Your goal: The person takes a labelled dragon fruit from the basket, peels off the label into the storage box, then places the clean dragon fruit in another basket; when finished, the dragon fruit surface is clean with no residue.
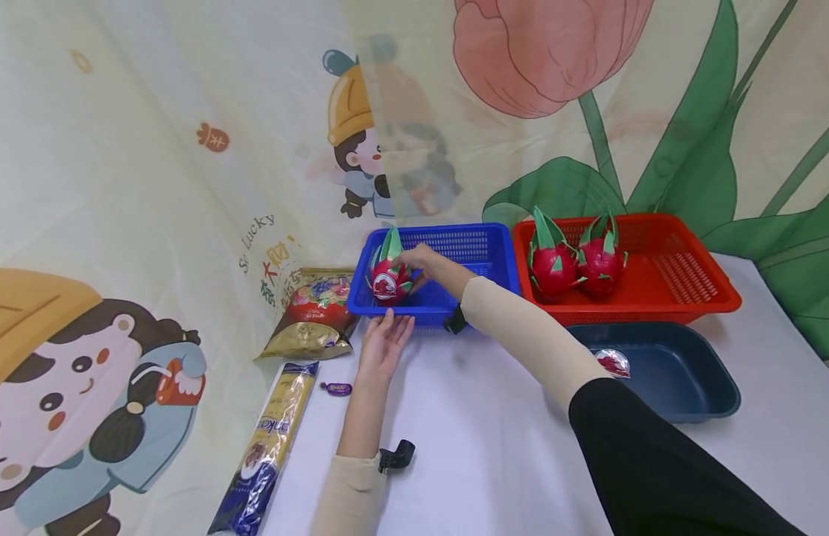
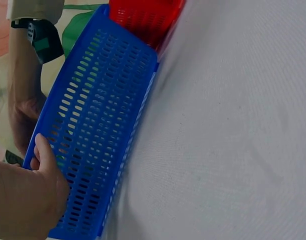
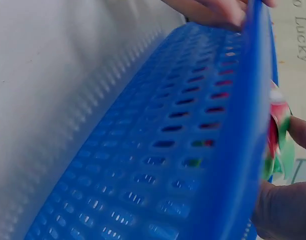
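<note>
A pink dragon fruit (image 1: 385,282) with green leaf tips and a round label sits at the left end of the blue basket (image 1: 448,298). My right hand (image 1: 424,262) reaches in over the basket and holds this fruit from its right side. Thumb and finger stand on either side of the fruit (image 3: 274,127) in the right wrist view, partly hidden by the rim. My left hand (image 1: 385,346) is at the basket's front left rim. In the left wrist view the left hand (image 2: 35,192) grips that rim, its thumb at the top edge.
Right of the blue basket, a red basket (image 1: 682,298) holds two dragon fruits (image 1: 578,264). In front stands a dark blue tub (image 1: 696,372) with a round shiny red-and-silver item (image 1: 613,363). At left lie a gold snack bag (image 1: 313,316), a long noodle-like packet (image 1: 267,439) and a purple wrapped candy (image 1: 337,388).
</note>
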